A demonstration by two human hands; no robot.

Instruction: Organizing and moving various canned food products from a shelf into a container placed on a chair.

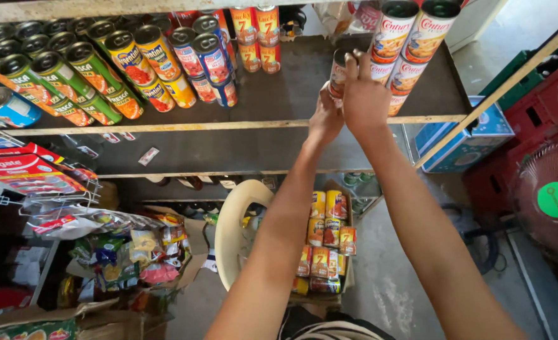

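Head view: your right hand and left hand both clamp a can at the shelf. Bump the stacked cans right beside it and they may fall.

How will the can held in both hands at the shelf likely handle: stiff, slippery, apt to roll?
The can looks like rigid metal, so probably stiff. Its glossy label may be slightly slippery. Being round, it would likely roll if laid sideways on the shelf.
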